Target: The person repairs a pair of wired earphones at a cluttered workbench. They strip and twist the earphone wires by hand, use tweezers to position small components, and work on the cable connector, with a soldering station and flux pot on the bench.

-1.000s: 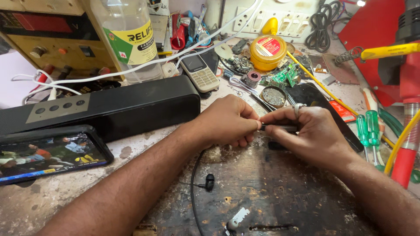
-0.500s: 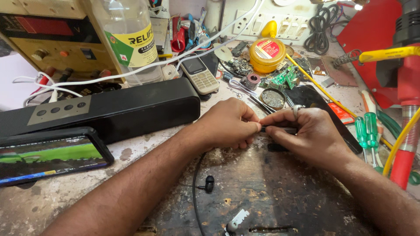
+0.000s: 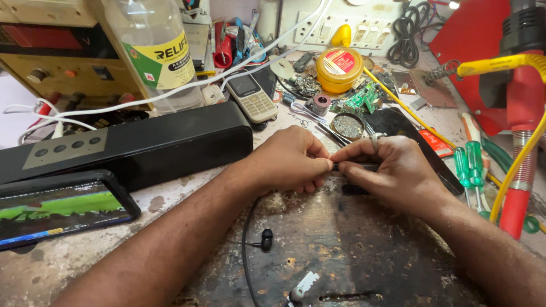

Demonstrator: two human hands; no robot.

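My left hand [image 3: 290, 159] and my right hand [image 3: 389, 170] meet fingertip to fingertip over the worn dark worktop [image 3: 352, 250]. Both pinch a small dark slender part [image 3: 355, 167] between thumb and fingers; most of it is hidden by the fingers. A black earphone cable [image 3: 245, 250] runs from under my left hand down to the front edge, with a black earbud [image 3: 266, 239] lying beside it. A ring shows on my right hand.
A long black speaker bar [image 3: 142, 145] lies left, with a phone showing video [image 3: 57, 207] in front. Behind are a plastic bottle [image 3: 156, 51], a keypad phone [image 3: 252, 98], a yellow tin [image 3: 339, 68], circuit boards [image 3: 361, 101]. Green screwdrivers [image 3: 469, 165] and a red tool [image 3: 520, 142] stand right.
Both hands stay pinched together in nearly the same spot. The picture on the phone screen at left has changed to a green scene.
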